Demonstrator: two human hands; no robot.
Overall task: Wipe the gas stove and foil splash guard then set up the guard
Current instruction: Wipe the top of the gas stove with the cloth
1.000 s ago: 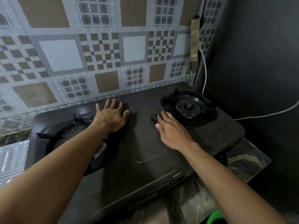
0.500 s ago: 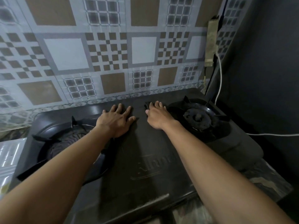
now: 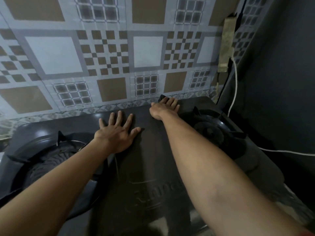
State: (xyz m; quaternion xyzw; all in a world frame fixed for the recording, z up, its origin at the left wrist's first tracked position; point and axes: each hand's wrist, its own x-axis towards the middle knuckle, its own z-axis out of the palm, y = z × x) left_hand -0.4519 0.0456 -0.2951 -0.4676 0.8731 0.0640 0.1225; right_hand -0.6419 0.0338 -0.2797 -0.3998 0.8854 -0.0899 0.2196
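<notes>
A black two-burner gas stove [image 3: 150,167] fills the lower part of the head view. My left hand [image 3: 117,133] rests flat on its middle panel with the fingers spread. My right hand [image 3: 164,108] reaches to the stove's far edge by the wall, fingers laid straight, and presses a small dark cloth [image 3: 162,97]; only a corner of the cloth shows past my fingertips. A patterned, tile-print covering [image 3: 105,53] stands upright behind the stove.
The left burner with its pan support [image 3: 51,160] lies under my left forearm; the right burner [image 3: 209,132] sits just right of my right arm. A white cable [image 3: 234,92] hangs from a taped strip [image 3: 225,45] in the corner. A dark wall [image 3: 281,82] closes the right side.
My right hand has slid with the cloth from the middle of the stove, beside the right burner, away to the back edge. My left hand has stayed flat in place.
</notes>
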